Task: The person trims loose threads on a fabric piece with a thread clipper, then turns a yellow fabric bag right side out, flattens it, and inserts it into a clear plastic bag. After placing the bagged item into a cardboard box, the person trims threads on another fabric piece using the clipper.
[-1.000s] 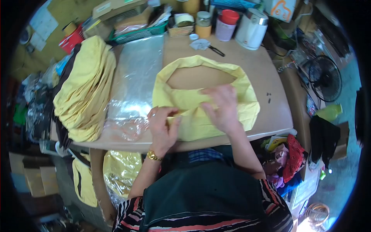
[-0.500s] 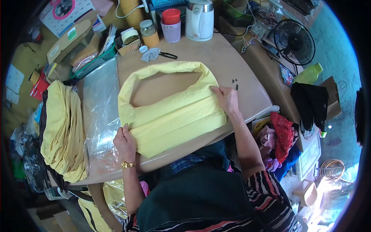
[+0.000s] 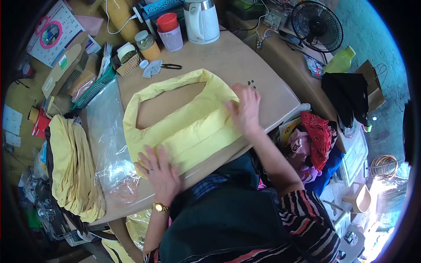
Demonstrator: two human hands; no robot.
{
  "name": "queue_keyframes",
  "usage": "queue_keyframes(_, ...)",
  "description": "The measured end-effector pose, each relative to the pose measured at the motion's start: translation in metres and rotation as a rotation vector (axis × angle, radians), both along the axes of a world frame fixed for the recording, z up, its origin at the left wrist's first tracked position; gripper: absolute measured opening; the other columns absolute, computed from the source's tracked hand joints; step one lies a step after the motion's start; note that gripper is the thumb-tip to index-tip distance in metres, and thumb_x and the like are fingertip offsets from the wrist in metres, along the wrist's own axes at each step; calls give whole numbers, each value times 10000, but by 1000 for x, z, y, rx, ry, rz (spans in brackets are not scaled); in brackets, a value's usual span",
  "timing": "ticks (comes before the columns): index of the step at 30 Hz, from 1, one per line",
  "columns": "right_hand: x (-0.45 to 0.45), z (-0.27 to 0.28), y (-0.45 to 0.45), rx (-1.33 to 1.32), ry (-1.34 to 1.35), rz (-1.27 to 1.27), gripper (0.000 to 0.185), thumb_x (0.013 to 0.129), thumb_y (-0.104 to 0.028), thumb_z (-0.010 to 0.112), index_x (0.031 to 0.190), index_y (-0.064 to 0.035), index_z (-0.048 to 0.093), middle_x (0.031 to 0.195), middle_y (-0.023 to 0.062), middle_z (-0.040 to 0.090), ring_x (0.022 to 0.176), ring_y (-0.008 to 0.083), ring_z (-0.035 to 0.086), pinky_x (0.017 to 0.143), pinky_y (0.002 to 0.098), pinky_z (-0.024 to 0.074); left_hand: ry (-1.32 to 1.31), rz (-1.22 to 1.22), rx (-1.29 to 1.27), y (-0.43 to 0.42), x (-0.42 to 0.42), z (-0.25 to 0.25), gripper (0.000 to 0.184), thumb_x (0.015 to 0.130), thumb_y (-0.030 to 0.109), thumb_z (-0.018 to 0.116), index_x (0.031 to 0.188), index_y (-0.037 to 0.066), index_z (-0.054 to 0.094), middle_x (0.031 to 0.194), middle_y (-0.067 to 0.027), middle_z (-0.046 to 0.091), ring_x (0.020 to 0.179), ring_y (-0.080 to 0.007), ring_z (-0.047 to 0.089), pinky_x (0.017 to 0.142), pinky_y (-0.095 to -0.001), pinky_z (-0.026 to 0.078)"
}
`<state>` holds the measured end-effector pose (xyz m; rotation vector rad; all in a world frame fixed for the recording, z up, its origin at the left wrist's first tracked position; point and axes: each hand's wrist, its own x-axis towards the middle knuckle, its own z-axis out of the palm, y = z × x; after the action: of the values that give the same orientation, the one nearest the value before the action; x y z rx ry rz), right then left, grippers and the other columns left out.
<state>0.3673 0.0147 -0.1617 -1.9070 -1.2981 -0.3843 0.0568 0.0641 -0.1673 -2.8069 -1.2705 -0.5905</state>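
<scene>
A pale yellow cloth bag (image 3: 188,131) with a wide looped handle lies on the brown table (image 3: 228,57), its body folded along its length. My left hand (image 3: 160,173) rests with spread fingers on the bag's lower left corner. Over the right end of the bag is my right hand (image 3: 245,107), slightly blurred, its fingers partly apart and touching the cloth edge. Clear plastic sheets (image 3: 107,136) lie left of the bag. Further left is a pile of yellow cloth (image 3: 72,171).
Behind the bag stand a kettle (image 3: 201,22), a lidded purple cup (image 3: 170,33), a jar (image 3: 148,45) and black snips (image 3: 171,66). A green basket (image 3: 94,87) is at the back left. A fan (image 3: 317,26) and a bundle of coloured cloth (image 3: 313,140) are on the right.
My hands let go of the bag's two ends. The left now lies flat on the cloth, the right has shifted over the right end. The camera view has turned, moving the scene leftward.
</scene>
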Motion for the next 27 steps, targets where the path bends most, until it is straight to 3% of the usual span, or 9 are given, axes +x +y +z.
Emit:
queue_keyframes(1, -25, 5, -4, -18, -71, 30, 597, 816, -336, 678, 1340, -159, 454, 1387, 98, 476, 1273, 277, 437, 1030, 626, 263, 52, -78, 29, -10, 6, -2, 697, 863, 340, 567, 1481, 124, 329, 1566, -230, 133, 1418, -510, 52, 1115, -655, -19)
queue_keyframes(4, -78, -2, -14, -119, -392, 236, 695, 785, -331, 696, 1399, -162, 419, 1446, 128, 409, 1349, 296, 361, 1090, 652, 142, 195, -174, -43, -11, 19, -1, 707, 865, 382, 565, 1484, 133, 330, 1574, -211, 131, 1415, -516, 63, 1101, -677, -23)
queue_keyframes(6, -29, -22, -30, -439, -142, -81, 719, 788, -311, 696, 1425, -167, 396, 1495, 131, 344, 1391, 306, 307, 1102, 658, 121, 259, -187, -119, -6, 16, 1, 699, 868, 391, 562, 1479, 132, 342, 1575, -206, 133, 1412, -521, 66, 1100, -679, -19)
queue_keyframes(8, 24, -14, -54, -253, -223, -379, 698, 778, -244, 709, 1399, -146, 405, 1460, 150, 377, 1397, 336, 287, 1109, 635, 151, 145, -207, -131, -6, 5, -5, 677, 886, 380, 543, 1475, 115, 342, 1572, -210, 145, 1422, -498, 70, 1103, -675, -13)
queue_keyframes(11, 43, 0, -76, -139, -85, -420, 582, 744, -156, 729, 1279, -105, 506, 1321, 155, 494, 1304, 353, 396, 1079, 536, 287, -115, -35, 111, -10, -5, -1, 670, 900, 383, 532, 1468, 84, 340, 1562, -222, 171, 1430, -475, 87, 1116, -656, -1)
queue_keyframes(15, 4, -16, -83, -59, -63, 292, 330, 733, -107, 722, 1046, -73, 626, 1072, 128, 590, 1007, 321, 566, 862, 398, 449, -231, -50, 105, -26, -11, 4, 696, 901, 420, 529, 1465, 61, 332, 1561, -199, 200, 1440, -423, 138, 1113, -661, 11)
queue_keyframes(17, -35, -1, -79, -169, -79, 514, 288, 748, -88, 701, 1027, -67, 633, 1016, 108, 614, 990, 307, 583, 865, 412, 459, 205, -318, -304, -39, -8, 12, 703, 883, 406, 570, 1454, 60, 350, 1562, -161, 227, 1444, -379, 178, 1118, -655, 27)
queue_keyframes(21, 3, -9, -102, -203, -52, 261, 190, 753, -80, 696, 937, -44, 664, 923, 101, 634, 906, 294, 613, 783, 403, 501, 330, -193, -263, -26, -61, 16, 650, 860, 262, 624, 1436, 77, 384, 1533, -133, 305, 1423, -343, 264, 1146, -607, 66)
queue_keyframes(27, 33, 53, -46, -25, 85, 324, 237, 708, -102, 754, 898, -22, 639, 886, 116, 615, 867, 334, 599, 858, 421, 455, -152, -49, -2, 20, -53, 65, 720, 746, 241, 737, 1370, 20, 452, 1376, -198, 450, 1268, -393, 407, 1058, -504, 295)
